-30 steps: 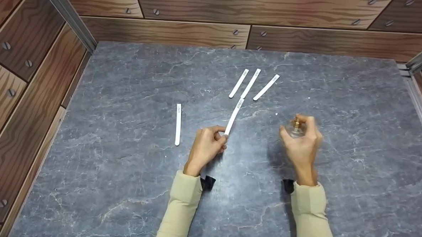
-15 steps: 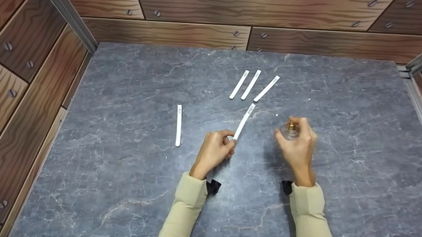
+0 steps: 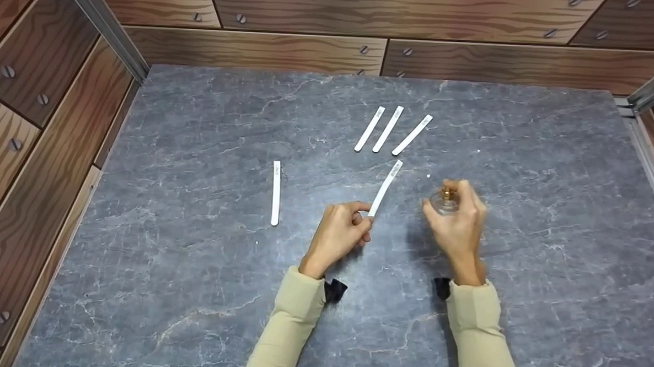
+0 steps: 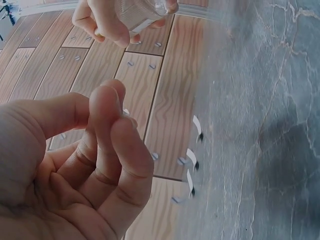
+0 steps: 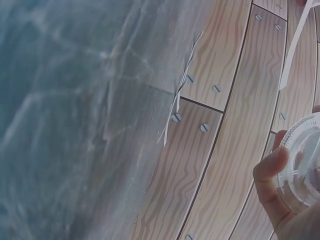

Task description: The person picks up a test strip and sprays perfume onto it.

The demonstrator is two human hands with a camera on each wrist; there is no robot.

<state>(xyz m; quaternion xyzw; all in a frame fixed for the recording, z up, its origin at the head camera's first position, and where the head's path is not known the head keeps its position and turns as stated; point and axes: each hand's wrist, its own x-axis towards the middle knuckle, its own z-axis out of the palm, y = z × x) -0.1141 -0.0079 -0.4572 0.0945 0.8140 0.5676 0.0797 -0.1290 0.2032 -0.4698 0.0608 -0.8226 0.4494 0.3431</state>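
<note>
My left hand (image 3: 338,231) pinches the rounded end of a white paper tester strip (image 3: 385,187) between thumb and fingers. The strip slants up and away to the right, above the table, its printed end farthest from me. To its right, my right hand (image 3: 460,222) holds a clear glass perfume bottle (image 3: 445,204) upright, with the index finger on its gold spray top (image 3: 446,192). Bottle and strip are apart. The right wrist view shows the round ridged base of the bottle (image 5: 300,170) and the free end of the strip (image 5: 295,55). In the left wrist view the fingers hide the pinched strip.
Three more strips, left (image 3: 369,129), middle (image 3: 388,129) and right (image 3: 412,135), lie toward the back of the grey marbled table (image 3: 190,288). Another strip (image 3: 276,192) lies alone on the left. Wood-patterned panels (image 3: 301,8) wall the table in.
My left hand has moved the strip to the right, away from the back strips. My right hand has brought the bottle slightly left, so the gap between them is smaller.
</note>
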